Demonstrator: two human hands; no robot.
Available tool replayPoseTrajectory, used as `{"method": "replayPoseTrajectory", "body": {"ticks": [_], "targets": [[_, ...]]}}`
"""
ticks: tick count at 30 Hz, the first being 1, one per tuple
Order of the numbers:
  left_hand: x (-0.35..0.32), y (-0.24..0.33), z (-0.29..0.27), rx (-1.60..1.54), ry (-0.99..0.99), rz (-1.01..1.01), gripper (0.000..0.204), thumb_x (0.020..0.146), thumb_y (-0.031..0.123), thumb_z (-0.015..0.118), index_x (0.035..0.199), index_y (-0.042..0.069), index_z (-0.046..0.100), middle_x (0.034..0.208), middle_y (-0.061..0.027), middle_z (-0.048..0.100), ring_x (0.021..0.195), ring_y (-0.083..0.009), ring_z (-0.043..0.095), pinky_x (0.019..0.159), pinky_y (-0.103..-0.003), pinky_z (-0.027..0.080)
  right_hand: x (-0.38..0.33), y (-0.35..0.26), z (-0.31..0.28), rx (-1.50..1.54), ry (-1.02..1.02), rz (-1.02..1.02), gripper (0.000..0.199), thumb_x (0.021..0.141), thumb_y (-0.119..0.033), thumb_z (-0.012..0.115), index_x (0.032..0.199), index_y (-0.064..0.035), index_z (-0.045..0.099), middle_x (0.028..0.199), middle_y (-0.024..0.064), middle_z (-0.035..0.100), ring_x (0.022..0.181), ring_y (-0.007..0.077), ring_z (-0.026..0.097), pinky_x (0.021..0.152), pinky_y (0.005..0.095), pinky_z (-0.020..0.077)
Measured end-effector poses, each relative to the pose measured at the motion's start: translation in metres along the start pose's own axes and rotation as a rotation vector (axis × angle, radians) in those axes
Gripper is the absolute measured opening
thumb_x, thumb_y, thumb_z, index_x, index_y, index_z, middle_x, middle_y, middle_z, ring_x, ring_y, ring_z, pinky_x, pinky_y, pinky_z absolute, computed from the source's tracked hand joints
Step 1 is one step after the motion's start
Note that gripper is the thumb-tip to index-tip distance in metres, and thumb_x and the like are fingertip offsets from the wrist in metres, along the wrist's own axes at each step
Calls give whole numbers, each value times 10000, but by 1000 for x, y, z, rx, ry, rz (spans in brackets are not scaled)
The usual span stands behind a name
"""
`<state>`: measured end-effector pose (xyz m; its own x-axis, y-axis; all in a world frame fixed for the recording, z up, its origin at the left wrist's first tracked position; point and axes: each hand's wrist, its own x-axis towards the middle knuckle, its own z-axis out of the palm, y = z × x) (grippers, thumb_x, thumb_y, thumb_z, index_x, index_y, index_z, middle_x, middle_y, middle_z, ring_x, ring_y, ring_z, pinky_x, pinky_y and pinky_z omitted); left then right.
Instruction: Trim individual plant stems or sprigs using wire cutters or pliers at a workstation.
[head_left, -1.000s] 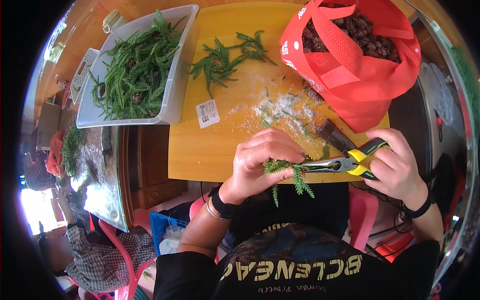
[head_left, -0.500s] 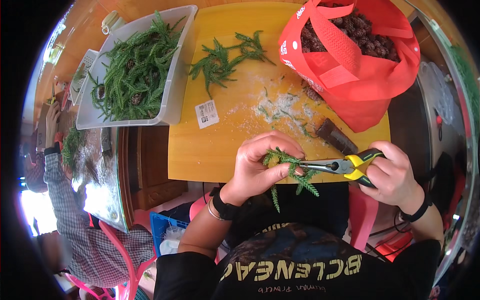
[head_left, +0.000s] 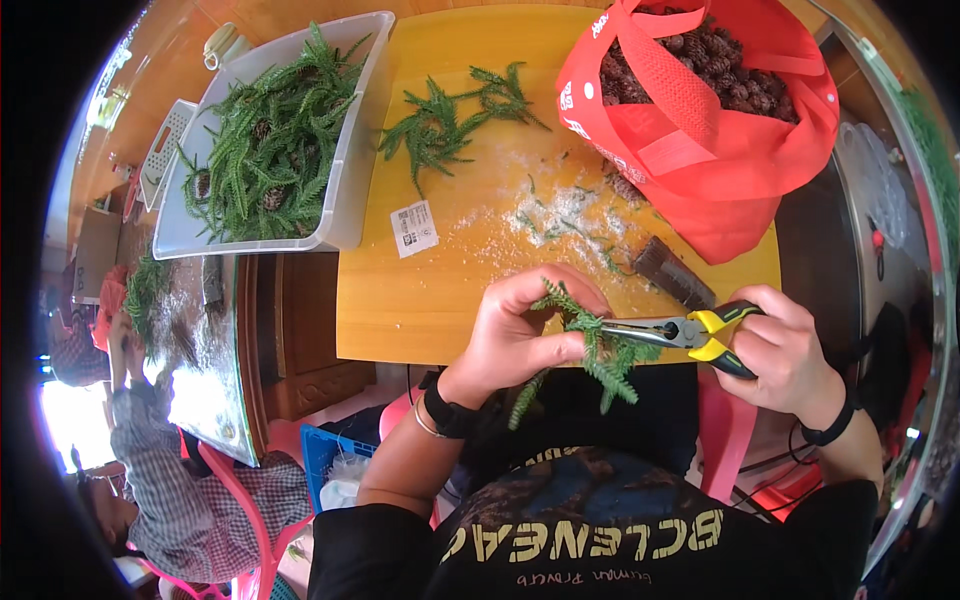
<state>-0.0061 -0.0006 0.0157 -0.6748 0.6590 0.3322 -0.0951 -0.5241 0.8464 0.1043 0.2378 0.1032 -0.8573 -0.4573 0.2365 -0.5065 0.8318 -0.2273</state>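
Observation:
My left hand (head_left: 528,330) pinches a green artificial pine sprig (head_left: 606,368) above the table's front edge. Its needled twigs hang below my fingers and spread to the right. In my right hand (head_left: 785,350) is a pair of needle-nose pliers (head_left: 712,332) with yellow and black handles, my fingers wrapped round them. The jaws point left and meet the sprig close to my left fingertips. What exactly the jaw tips grip is hidden among the needles.
A translucent bin (head_left: 346,190) of pine sprigs and cones stands at the far left. A red bag (head_left: 740,205) full of pine cones sits far right. Between them lie loose sprigs (head_left: 432,130), a white label (head_left: 414,228), white flakes and a dark brown block (head_left: 672,272). Another person (head_left: 190,480) works at the left table.
The sprig has turned in my left hand, its twigs now hanging differently around the jaws. The pliers have barely moved. At left, the other person's arms have shifted nearer, with something red by the hands.

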Motion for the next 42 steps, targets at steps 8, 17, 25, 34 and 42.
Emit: {"method": "replayPoseTrajectory", "body": {"ticks": [8,17,25,34,42], "targets": [[3,-11,-6,-296,-129,-359,714,880,607,294,1179,-15,477,1213,-206,496,1176,-306,451,988,-452,339,1,5,7,74,-6,-100,264,478,-142,707,576,-40,484,621,73,488,794,298,586,611,340,495],[-9,8,-8,-345,-399,-566,773,784,514,584,1255,-74,411,1093,-103,494,1023,-192,474,933,-319,334,11,14,5,147,-39,-122,301,411,-154,688,591,-27,483,683,75,490,910,295,572,688,344,490],[-13,0,5,-553,-432,-571,817,766,464,597,1321,-48,286,1330,-262,323,1196,-310,416,975,-416,339,12,16,7,174,-43,-144,235,482,-92,693,652,-7,555,723,92,549,939,317,567,707,365,484],[1,15,3,-222,10,-472,811,694,489,662,1285,2,393,1110,-71,486,975,-176,524,789,-282,431,3,16,9,240,78,88,221,595,-90,653,796,2,635,802,95,637,927,331,565,793,394,462],[-1,-2,3,434,128,-194,606,662,108,789,1173,24,474,1043,-34,479,862,-100,518,796,-238,426,30,-18,21,510,251,288,317,632,-182,776,890,-44,656,788,74,643,869,301,572,828,385,429]]}}
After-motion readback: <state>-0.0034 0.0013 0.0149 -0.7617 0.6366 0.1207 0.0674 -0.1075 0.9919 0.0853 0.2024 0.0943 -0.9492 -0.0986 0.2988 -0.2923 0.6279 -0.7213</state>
